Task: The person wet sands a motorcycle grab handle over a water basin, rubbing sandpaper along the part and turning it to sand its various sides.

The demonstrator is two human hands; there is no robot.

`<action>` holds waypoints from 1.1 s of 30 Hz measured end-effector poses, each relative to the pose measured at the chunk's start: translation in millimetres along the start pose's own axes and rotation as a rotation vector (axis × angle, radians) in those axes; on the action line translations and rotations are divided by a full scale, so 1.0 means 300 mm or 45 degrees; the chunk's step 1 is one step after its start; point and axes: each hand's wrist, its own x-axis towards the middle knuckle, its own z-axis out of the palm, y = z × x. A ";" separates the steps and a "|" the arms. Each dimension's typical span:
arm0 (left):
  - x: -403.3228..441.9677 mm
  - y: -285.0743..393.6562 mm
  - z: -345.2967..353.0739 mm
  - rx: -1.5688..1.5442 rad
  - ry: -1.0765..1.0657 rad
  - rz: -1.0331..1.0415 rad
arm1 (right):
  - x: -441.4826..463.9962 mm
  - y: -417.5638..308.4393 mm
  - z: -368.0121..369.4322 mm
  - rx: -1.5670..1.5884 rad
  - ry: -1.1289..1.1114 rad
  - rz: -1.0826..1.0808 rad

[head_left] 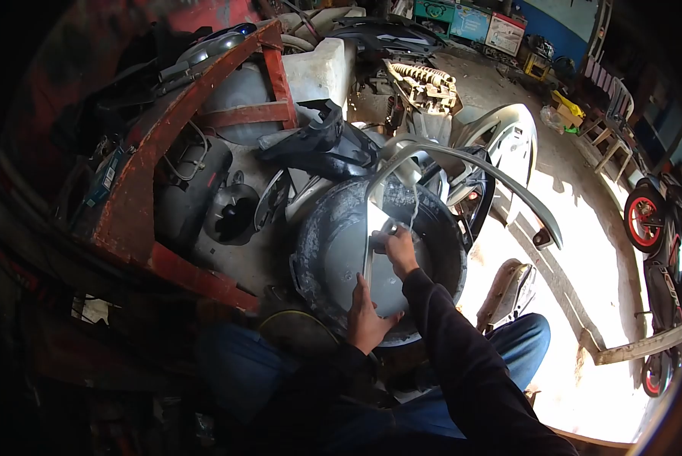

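A long curved silver-grey plastic panel [453, 151], like a piece of motorcycle bodywork, arches over a round black tub [308, 262] of cloudy grey water. My left hand [367, 319] grips the panel's lower end near the tub's front rim, thumb apart from the fingers. Higher up, my right hand [396, 247] is closed around a small dark piece [383, 232] and presses it to the panel's face. What that piece is I cannot make out. Water seems to drip from the panel near its upper bend.
At left stands a rusty red metal frame [139, 197]. Black plastic fairings [318, 144] lie behind the tub, and a pale fairing [508, 125] stands to its right. A wooden plank [558, 273] lies on the sunlit floor. A motorcycle with a red-rimmed wheel [645, 220] is at far right.
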 end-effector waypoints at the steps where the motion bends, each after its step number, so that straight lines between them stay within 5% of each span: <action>1: 0.001 -0.018 0.020 -0.017 0.034 -0.047 | -0.005 -0.009 0.009 0.056 -0.061 0.032; 8: 0.089 -0.145 0.052 -0.284 0.143 -0.230 | -0.010 -0.086 0.051 0.150 -0.349 0.028; 15: 0.105 -0.135 0.088 -0.270 0.339 -0.147 | -0.043 -0.191 0.047 0.288 -0.523 0.131; 27: 0.087 -0.255 0.196 -0.552 0.137 -0.266 | -0.100 -0.212 0.023 -0.311 -0.515 -0.273; 31: 0.115 -0.256 0.186 -0.362 0.001 0.058 | -0.111 -0.190 -0.008 -0.664 -0.508 -0.314; 33: 0.140 -0.221 0.125 -0.836 -0.065 -0.418 | -0.121 -0.168 -0.020 -0.879 -0.555 -0.383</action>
